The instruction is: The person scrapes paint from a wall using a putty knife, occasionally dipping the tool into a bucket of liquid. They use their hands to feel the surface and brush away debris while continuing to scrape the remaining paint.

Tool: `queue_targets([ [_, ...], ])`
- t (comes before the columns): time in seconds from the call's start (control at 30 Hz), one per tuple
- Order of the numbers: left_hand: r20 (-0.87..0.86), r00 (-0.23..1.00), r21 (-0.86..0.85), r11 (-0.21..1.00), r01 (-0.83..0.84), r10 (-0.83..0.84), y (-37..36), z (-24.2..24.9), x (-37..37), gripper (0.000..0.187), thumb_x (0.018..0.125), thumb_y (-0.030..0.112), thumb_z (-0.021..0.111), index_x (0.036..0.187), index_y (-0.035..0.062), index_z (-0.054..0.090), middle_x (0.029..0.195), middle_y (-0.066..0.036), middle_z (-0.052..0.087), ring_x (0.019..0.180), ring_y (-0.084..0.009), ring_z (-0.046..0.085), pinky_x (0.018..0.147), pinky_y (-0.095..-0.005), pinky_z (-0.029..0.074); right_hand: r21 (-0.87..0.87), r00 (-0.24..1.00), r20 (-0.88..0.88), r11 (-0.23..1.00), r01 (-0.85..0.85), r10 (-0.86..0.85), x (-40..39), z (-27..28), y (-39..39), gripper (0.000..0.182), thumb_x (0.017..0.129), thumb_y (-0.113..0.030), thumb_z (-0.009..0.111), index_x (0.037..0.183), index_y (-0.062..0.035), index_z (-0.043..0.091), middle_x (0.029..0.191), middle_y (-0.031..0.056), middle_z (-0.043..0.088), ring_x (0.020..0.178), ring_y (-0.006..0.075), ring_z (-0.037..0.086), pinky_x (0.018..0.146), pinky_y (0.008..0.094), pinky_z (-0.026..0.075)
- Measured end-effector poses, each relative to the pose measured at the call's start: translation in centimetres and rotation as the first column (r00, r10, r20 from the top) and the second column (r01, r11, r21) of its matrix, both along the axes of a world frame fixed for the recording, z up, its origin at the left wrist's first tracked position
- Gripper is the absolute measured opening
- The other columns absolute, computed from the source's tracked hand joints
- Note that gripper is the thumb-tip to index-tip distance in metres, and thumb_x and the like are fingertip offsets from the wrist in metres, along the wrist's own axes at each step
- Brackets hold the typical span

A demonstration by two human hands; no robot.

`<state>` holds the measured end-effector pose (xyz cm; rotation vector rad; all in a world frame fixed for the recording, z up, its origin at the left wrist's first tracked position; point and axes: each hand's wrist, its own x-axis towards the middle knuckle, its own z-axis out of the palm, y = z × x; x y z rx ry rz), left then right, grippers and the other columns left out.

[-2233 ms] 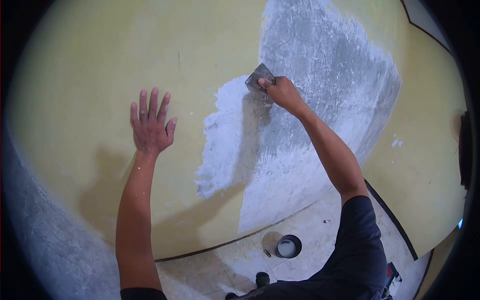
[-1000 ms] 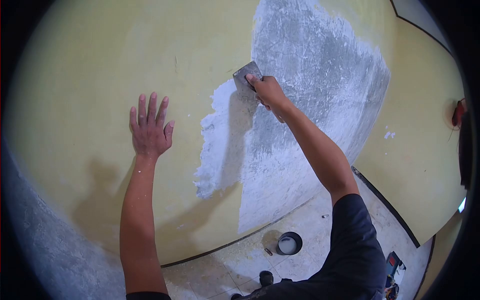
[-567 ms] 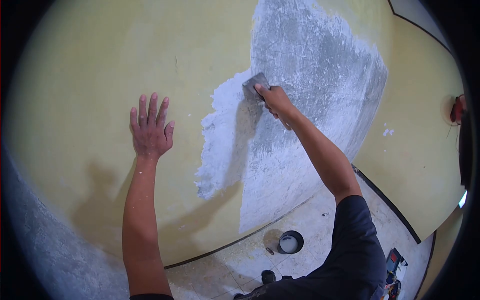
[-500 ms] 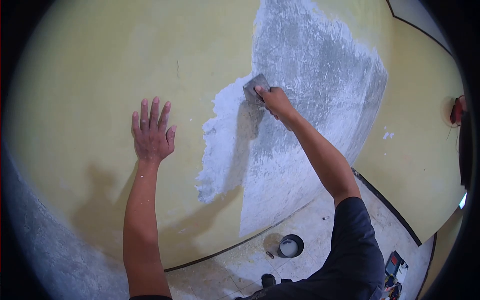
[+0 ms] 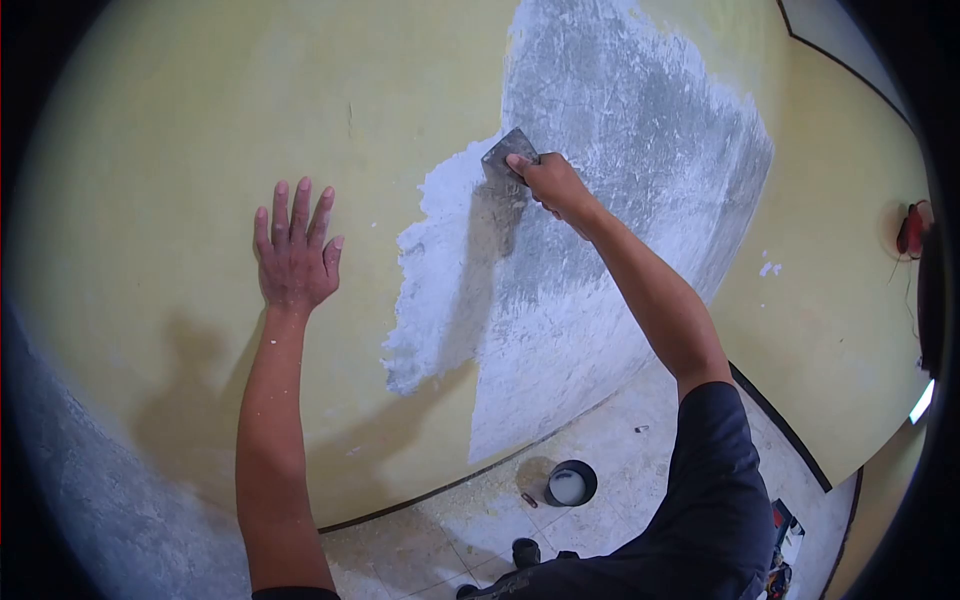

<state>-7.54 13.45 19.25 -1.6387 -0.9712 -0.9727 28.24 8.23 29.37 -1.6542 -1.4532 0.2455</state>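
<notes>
My left hand [image 5: 295, 245] lies flat against the yellow painted wall [image 5: 190, 130], fingers spread, holding nothing. Pale dust and flecks show on its fingers and forearm. Closed around a broad grey scraper [image 5: 505, 155] is my right hand [image 5: 555, 185], its thumb pressed on the blade's face. The scraper is at the wall, by the border between a white patch [image 5: 430, 270] and a rough grey bare area [image 5: 620, 130]. Its handle is hidden inside my fist. The white patch has a ragged left edge against the yellow paint.
A dark bucket [image 5: 571, 484] holding whitish liquid stands on the tiled floor [image 5: 440, 550] near the wall's foot. Crumbs of paint lie around it. A red object [image 5: 911, 230] with cords is at the far right. Tools or a case [image 5: 785, 535] sit at the lower right.
My view has shifted slightly, so both hands appear a little higher and further left. My right hand keeps its hold on the scraper; my left hand remains flat on the wall.
</notes>
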Motion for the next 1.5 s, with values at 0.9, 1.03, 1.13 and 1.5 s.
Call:
queue_targets([
  [0.9, -0.022, 0.999, 0.007, 1.000, -0.027, 0.027, 0.3, 0.0, 0.1, 0.064, 0.096, 0.038, 0.047, 0.156, 0.0234, 0.030, 0.164, -0.005, 0.021, 0.151, -0.0307, 0.019, 0.120, -0.0529, 0.013, 0.103, 1.000, -0.012, 0.995, -0.010, 0.011, -0.7, -0.5, 2.1, 0.067, 0.092, -0.051, 0.059, 0.102, 0.0157, 0.065, 0.101, 0.0327, 0.067, 0.099, 0.0415, 0.067, 0.078, 0.0449, 0.050],
  [1.03, -0.041, 0.997, -0.053, 0.997, -0.065, 0.062, -0.5, 0.0, -0.2, 0.065, 0.095, 0.038, 0.048, 0.156, 0.0233, 0.030, 0.164, -0.005, 0.021, 0.151, -0.0313, 0.019, 0.120, -0.0530, 0.012, 0.138, 0.984, -0.134, 0.985, -0.100, 0.119, -1.9, 0.8, 0.0, 0.074, 0.093, -0.057, 0.054, 0.097, 0.0157, 0.064, 0.089, 0.0313, 0.067, 0.089, 0.0410, 0.067, 0.075, 0.0459, 0.050],
  [1.13, -0.047, 0.997, -0.033, 0.998, -0.056, 0.055, 0.2, -0.1, -0.1, 0.069, 0.094, 0.040, 0.053, 0.156, 0.0201, 0.030, 0.163, -0.010, 0.021, 0.151, -0.0350, 0.016, 0.120, -0.0551, 0.011, 0.139, 0.991, -0.024, 0.982, -0.127, 0.132, 2.1, -8.2, -4.2, 0.076, 0.093, -0.062, 0.052, 0.094, 0.0128, 0.063, 0.086, 0.0309, 0.066, 0.087, 0.0432, 0.067, 0.076, 0.0472, 0.050],
  [1.5, 0.127, 0.984, -0.085, 0.987, 0.133, -0.122, -0.7, 6.6, 15.2, 0.081, 0.092, 0.048, 0.058, 0.155, 0.0080, 0.026, 0.160, -0.022, 0.020, 0.150, -0.0430, 0.011, 0.119, -0.0581, 0.009, -0.707, 0.742, -0.537, 0.694, -0.137, -0.400, 13.2, -58.4, -34.8, 0.028, 0.093, -0.030, 0.057, 0.089, -0.0025, 0.059, 0.059, 0.0108, 0.056, 0.043, 0.0220, 0.055, 0.036, 0.0380, 0.044],
])
